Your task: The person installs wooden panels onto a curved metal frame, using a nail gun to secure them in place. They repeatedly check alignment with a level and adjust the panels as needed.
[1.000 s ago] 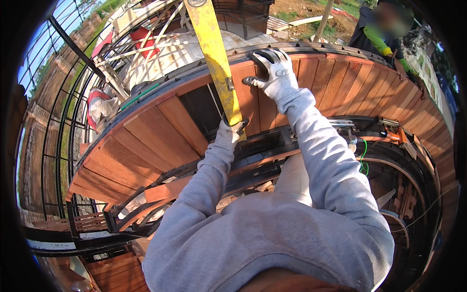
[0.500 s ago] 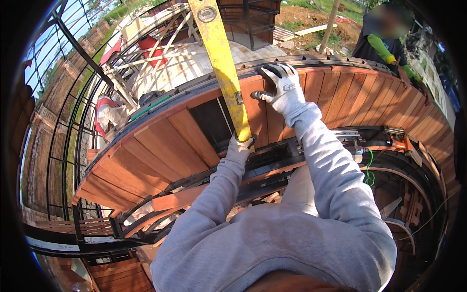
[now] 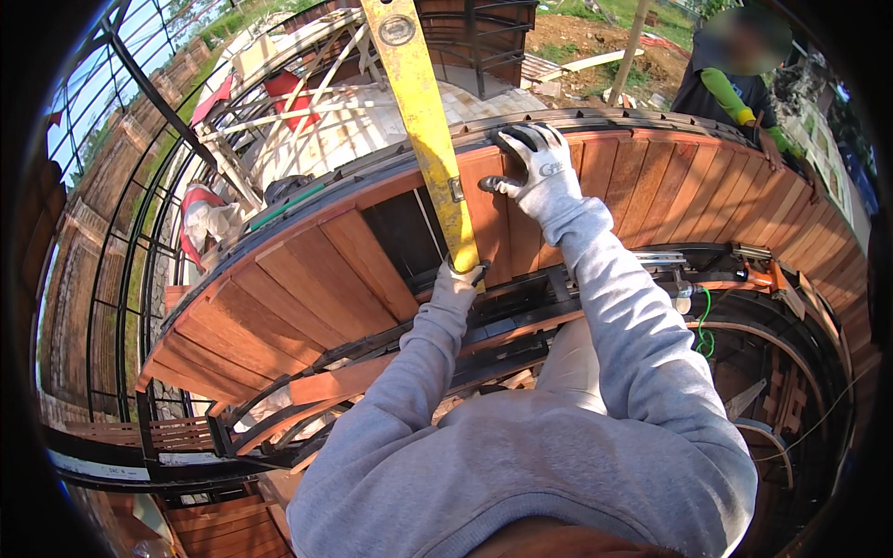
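A long yellow spirit level (image 3: 426, 130) lies across the curved run of reddish wooden boards (image 3: 623, 177), its far end reaching past the outer edge. My gloved left hand (image 3: 458, 282) is closed around the level's near end. To the right of the level, my gloved right hand (image 3: 538, 160) lies over the far edge of the boards, fingers spread and bent over the dark rim (image 3: 595, 119). Just left of the level a gap (image 3: 406, 228) between boards shows the dark frame beneath.
Another person (image 3: 735, 88) with green sleeves stands at the far right, a hand at the boards. An orange tool (image 3: 763, 274) and a green cord (image 3: 707, 325) lie inside the curve. Dark metal bars (image 3: 153, 93) rise at left; timber scraps (image 3: 307, 84) lie beyond.
Very little differs. The level and my left hand have shifted slightly; my right hand stays in place on the boards' edge.
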`<state>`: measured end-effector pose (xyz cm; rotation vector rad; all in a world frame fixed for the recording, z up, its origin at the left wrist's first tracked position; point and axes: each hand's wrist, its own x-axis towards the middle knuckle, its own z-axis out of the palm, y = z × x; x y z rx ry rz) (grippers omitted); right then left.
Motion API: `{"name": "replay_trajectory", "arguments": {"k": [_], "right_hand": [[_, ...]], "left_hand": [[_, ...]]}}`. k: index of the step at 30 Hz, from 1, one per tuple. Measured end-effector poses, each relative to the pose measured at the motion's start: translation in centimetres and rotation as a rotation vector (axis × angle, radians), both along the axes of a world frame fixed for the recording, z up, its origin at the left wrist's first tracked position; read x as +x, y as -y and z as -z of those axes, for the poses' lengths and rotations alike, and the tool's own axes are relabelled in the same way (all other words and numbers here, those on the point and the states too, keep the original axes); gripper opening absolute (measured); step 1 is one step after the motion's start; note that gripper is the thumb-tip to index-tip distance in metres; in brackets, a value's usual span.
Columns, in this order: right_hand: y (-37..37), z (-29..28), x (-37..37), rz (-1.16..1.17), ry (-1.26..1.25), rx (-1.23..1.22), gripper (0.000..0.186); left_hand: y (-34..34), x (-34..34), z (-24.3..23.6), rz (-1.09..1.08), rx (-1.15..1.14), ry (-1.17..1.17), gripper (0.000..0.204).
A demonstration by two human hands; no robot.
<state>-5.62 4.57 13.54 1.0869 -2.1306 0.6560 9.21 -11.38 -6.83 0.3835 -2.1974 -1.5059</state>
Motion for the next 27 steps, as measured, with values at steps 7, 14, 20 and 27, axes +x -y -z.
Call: {"name": "replay_trajectory", "arguments": {"k": [7,14,20,27], "right_hand": [[0.2,0.1,0.0,0.01,0.015,0.008,0.08],[0.0,-0.2,0.2,0.014,0.001,0.009,0.078],[0.0,-0.2,0.3,-0.011,-0.004,-0.011,0.077],[0.1,-0.3,0.2,-0.01,0.023,-0.001,0.078]], "left_hand": [[-0.5,0.0,-0.8,-0.017,-0.032,0.065,0.037],[-0.4,-0.4,-0.3,-0.024,-0.049,0.034,0.037],[0.1,-0.4,-0.7,0.014,-0.042,0.091,0.034],[0.3,-1.2,-0.1,-0.002,-0.075,0.106,0.033]]}}
